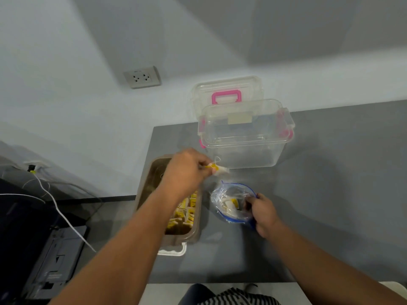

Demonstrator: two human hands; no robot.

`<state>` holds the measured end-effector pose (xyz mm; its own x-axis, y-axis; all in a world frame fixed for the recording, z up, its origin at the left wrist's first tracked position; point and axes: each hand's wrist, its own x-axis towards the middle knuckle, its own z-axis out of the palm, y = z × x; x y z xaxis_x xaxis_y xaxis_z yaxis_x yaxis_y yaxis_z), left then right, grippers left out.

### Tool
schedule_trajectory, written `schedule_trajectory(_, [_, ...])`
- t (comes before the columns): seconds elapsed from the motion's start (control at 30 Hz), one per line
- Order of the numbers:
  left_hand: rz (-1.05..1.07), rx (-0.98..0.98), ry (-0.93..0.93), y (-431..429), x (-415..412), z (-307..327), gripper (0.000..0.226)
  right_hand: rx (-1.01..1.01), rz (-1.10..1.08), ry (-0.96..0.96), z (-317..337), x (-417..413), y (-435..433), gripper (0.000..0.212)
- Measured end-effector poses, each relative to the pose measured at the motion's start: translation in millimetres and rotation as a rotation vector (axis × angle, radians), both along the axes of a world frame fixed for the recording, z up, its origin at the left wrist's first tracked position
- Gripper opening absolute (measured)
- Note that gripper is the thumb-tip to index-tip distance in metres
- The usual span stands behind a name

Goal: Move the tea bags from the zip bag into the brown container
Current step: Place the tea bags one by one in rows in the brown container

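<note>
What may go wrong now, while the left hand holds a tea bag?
The tea bag pinched by the left hand seems to hang over the table, beside the brown container; if the pinch slips, it may land outside. The right hand holds the open zip bag by one edge; it might tip and spill the bags inside.

left arm: bare forearm reaches from 7 o'clock toward 1 o'clock | left hand [187,170]: back up, fingertips pinching a tea bag [218,169] at its 3 o'clock side | right arm: enters from 4 o'clock | right hand [263,213]: lower, fingers curled, gripping the zip bag [231,201] rim
</note>
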<state>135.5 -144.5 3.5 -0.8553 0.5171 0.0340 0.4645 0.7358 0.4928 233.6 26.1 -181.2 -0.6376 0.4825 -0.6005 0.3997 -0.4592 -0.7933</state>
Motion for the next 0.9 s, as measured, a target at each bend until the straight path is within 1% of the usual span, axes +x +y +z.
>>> schedule_trajectory(0.07, [0.063, 0.047, -0.043, -20.5, -12.3, 12.4, 0.012, 0.001, -0.025, 0.009, 3.7, -4.8, -8.4, 0.017])
schedule_trajectory(0.13, [0.072, 0.065, -0.065, -38.2, -23.4, 18.6, 0.018, 0.010, -0.056, 0.016, 4.0, -7.8, -15.8, 0.016])
schedule_trajectory(0.2, [0.055, 0.045, -0.097, -53.0, -33.2, 19.2, 0.020, 0.011, -0.091, 0.011, 2.9, -8.6, -21.4, 0.014])
schedule_trajectory(0.27, [0.021, -0.021, -0.145, -63.3, -42.7, 15.6, 0.020, 0.016, -0.121, 0.006, 0.9, -9.7, -23.7, 0.010])
schedule_trajectory(0.33, [-0.047, -0.148, -0.182, -69.1, -49.7, 8.9, 0.020, 0.033, -0.130, -0.003, -0.9, -9.7, -24.1, 0.007])
schedule_trajectory(0.4, [-0.132, -0.260, -0.241, -72.4, -53.7, 0.2, 0.018, 0.041, -0.139, 0.002, -1.2, -8.9, -24.1, 0.010])
schedule_trajectory(0.6, [-0.397, -0.416, -0.496, -79.5, -54.8, -28.3, 0.020, 0.049, -0.167, -0.011, -7.0, -8.0, -23.4, 0.019])
schedule_trajectory(0.67, [-0.498, -0.497, -0.560, -76.8, -54.1, -34.6, 0.026, 0.039, -0.177, -0.003, -9.9, -8.3, -23.5, 0.023])
schedule_trajectory(0.77, [-0.659, -0.634, -0.570, -71.7, -52.7, -46.1, 0.039, 0.010, -0.199, 0.003, -8.5, -10.3, -24.8, 0.023])
schedule_trajectory(0.8, [-0.689, -0.661, -0.568, -69.9, -51.8, -50.2, 0.038, -0.007, -0.204, 0.009, -7.4, -10.6, -25.8, 0.022])
schedule_trajectory(0.9, [-0.716, -0.699, -0.524, -63.6, -47.0, -62.5, 0.021, -0.008, -0.203, 0.022, -6.8, -10.1, -27.8, 0.021])
